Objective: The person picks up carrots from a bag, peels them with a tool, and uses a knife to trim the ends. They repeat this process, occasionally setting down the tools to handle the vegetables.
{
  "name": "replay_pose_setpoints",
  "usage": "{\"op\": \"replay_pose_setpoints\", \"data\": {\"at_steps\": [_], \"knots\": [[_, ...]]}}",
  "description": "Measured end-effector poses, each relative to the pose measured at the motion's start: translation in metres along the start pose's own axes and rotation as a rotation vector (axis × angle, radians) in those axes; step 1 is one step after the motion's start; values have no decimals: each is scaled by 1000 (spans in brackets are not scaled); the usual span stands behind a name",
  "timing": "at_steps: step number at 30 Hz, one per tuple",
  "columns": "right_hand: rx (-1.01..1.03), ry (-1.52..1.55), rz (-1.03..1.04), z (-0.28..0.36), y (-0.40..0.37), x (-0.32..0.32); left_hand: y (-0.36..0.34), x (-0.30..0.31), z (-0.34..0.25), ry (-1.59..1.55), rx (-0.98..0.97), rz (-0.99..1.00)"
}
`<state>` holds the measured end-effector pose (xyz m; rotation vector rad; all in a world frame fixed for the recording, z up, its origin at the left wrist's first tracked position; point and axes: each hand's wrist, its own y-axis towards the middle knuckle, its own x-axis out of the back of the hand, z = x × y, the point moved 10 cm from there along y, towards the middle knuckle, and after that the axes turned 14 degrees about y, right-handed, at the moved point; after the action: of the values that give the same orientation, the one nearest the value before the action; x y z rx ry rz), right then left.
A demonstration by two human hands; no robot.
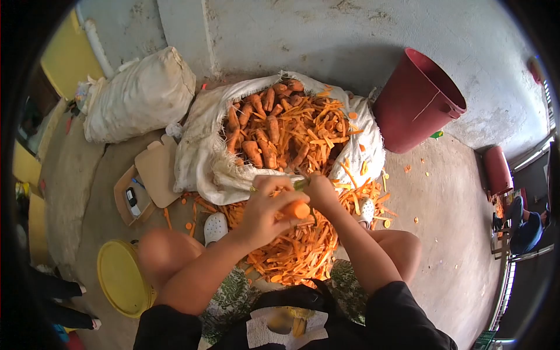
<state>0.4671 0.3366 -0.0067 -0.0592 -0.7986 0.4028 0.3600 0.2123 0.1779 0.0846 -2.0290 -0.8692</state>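
My left hand [265, 210] grips a peeled orange carrot [298, 209] held out over a heap of carrot peelings [297, 251] between my knees. Close beside it, my right hand [319, 191] holds a green-handled peeler [301, 184] against the carrot's far end. Just beyond my hands lies an open white sack [201, 140] spread on the floor, holding several unpeeled carrots [262, 131] mixed with peel strips.
A dark red bucket [417, 102] leans against the wall at the right. A full tied sack [140, 96] lies at the left. A yellow lid [119, 277], an open cardboard box [146, 181] and white clogs [216, 227] lie on the concrete floor. Another person sits at far right [525, 227].
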Motion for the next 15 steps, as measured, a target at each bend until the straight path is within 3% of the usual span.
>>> {"op": "replay_pose_setpoints", "data": {"at_steps": [1,3,5,7,8,11,12,13,15], "knots": [[2,3,3,-11,4,-13,0,-3,2,3,2,3],[234,187,177,6,3,-48,-2,-20,35,-373,302,42],[289,322,188,21,-8,-55,2,-16,32,-332,250,9],[241,1158,282,63,-28,-40,-1,-20,33,-268,247,6],[196,1228,300,72,-36,-33,-1,-20,34,-267,247,6],[146,985,169,53,-16,-27,-4,-15,46,-194,307,-25],[196,871,33,65,-22,0,-10,-29,58,-240,394,67],[198,871,34,73,-24,6,-15,-41,67,-286,481,160],[247,352,-169,85,-29,30,-22,-48,69,-298,536,207]]}}
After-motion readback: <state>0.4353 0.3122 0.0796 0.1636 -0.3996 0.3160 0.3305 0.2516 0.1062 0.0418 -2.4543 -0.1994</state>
